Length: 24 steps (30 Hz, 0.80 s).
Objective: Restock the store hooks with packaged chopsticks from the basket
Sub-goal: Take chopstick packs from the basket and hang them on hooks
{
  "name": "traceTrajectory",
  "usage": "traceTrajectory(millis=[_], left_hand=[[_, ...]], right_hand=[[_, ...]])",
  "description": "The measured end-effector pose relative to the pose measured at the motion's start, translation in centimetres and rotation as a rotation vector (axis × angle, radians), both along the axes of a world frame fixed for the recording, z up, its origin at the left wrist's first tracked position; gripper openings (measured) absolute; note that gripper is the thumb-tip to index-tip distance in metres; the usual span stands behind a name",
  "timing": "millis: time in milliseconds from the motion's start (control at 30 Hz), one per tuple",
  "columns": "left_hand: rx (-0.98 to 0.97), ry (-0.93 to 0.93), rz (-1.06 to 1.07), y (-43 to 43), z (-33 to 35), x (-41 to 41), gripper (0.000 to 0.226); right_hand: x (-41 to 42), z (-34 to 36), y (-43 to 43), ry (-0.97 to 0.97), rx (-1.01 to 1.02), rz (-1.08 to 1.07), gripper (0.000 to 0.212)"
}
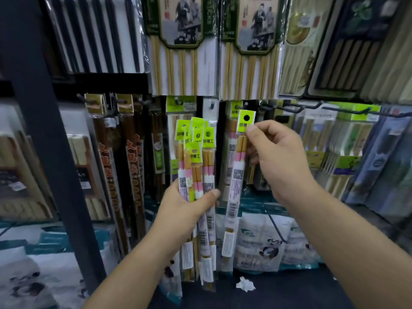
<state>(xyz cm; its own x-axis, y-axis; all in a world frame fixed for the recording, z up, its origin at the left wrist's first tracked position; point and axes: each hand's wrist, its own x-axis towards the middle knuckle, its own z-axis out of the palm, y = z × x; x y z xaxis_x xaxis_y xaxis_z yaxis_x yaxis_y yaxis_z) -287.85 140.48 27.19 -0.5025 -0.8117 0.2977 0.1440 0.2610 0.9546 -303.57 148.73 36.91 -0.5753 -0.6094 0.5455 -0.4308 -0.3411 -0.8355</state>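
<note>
— Store racking fills the far side, hung thick with chopstick packs, and a dark post (pixel 44 130) stands at the left. What are the hands doing?
— Left hand (pixel 189 208) grips a bundle (pixel 197 161) of slim packs round the middle, thumb across the front, green headers fanned upward.
— And the other?
— Right hand (pixel 276 157) pinches one pack (pixel 236 181) by its green header (pixel 246 124), thumb in front, fingers behind. It hangs nearly upright, just right of the bundle and apart from it.
— Is it close to a hook?
— The header, with its round hole, sits just below the row of black hooks (pixel 289 107), not yet on any of them.
— Anything else?
— Bamboo sets (pixel 180 52) hang above, and a crumpled white scrap (pixel 245 284) lies on the dark floor, near, below the pack
</note>
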Motion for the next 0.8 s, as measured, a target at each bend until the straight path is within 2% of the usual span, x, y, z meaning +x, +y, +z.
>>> traceTrajectory(millis=[233, 333, 467, 667, 800], left_hand=[[0.049, 0.009, -0.017, -0.3, 0.4, -0.3, 0.017], [0.068, 0.006, -0.021, -0.3, 0.3, -0.4, 0.015], [0.086, -0.006, -0.010, -0.4, 0.3, -0.5, 0.026], [0.072, 0.003, -0.026, -0.4, 0.2, -0.5, 0.022], [0.069, 0.027, -0.061, -0.3, 0.3, -0.5, 0.019]], right_hand=[[-1.0, 2.7, -1.5, -0.006, 0.010, -0.051, 0.023], [-1.3, 2.6, -1.9, -0.026, 0.019, -0.061, 0.023], [-1.7, 2.4, -2.3, -0.039, 0.043, -0.068, 0.024], [-2.2, 1.6, -3.1, -0.021, 0.091, -0.100, 0.029], [-2.1, 1.0, -2.9, -0.023, 0.074, -0.129, 0.022]])
